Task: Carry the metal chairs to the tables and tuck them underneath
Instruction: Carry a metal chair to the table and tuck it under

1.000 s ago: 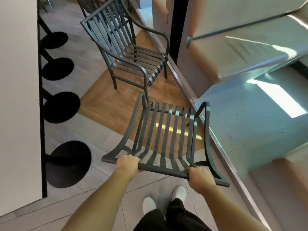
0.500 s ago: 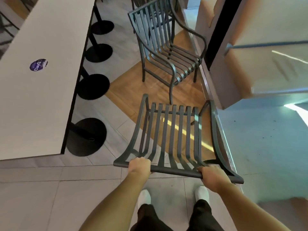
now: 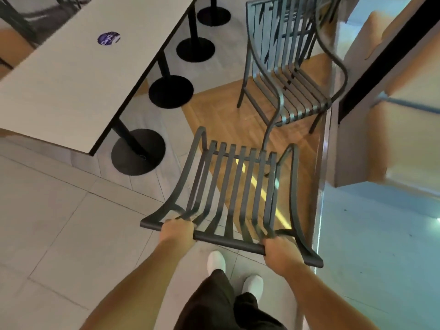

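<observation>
I hold a dark metal slatted chair (image 3: 234, 186) off the floor in front of me, its backrest top rail toward me. My left hand (image 3: 177, 231) grips the left part of that rail. My right hand (image 3: 282, 252) grips the rail near its right end. A second metal chair (image 3: 288, 75) of the same kind stands on the wooden floor patch ahead, to the right. The long white table (image 3: 71, 75) runs away from me at the left, its near corner just left of the carried chair.
Black round table bases (image 3: 138, 152) line the floor under the table's right edge. A purple sticker (image 3: 108, 38) lies on the tabletop. A metal floor strip and glass wall (image 3: 321, 186) run along the right. My white shoes (image 3: 216, 260) stand on grey tiles.
The view has swung left and the table now fills more of the upper left. The carried chair has come closer to the table's near corner. Both hands keep their grip.
</observation>
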The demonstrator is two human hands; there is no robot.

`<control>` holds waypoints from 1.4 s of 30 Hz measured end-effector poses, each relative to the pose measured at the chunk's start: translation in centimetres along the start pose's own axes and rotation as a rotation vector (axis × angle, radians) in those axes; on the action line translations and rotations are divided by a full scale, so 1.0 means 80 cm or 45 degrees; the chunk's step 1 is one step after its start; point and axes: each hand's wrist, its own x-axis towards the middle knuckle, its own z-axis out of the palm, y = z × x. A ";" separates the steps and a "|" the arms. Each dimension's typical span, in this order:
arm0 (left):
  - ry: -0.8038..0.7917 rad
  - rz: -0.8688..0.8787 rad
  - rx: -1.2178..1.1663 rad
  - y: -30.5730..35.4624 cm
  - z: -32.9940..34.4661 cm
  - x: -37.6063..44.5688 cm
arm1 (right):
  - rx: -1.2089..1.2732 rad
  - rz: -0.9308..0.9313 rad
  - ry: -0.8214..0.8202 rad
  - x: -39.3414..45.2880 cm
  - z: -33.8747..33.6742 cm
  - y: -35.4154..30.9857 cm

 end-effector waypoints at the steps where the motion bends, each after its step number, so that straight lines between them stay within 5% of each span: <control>1: 0.017 -0.005 0.013 0.002 0.001 -0.002 | -0.008 -0.008 0.002 0.004 -0.001 0.004; 20: -0.036 -0.197 -0.176 0.063 0.001 -0.003 | -0.339 -0.144 -0.059 0.103 -0.085 0.067; 42: -0.125 -0.906 -0.521 0.170 -0.075 0.064 | -0.712 -0.668 0.147 0.277 -0.220 0.104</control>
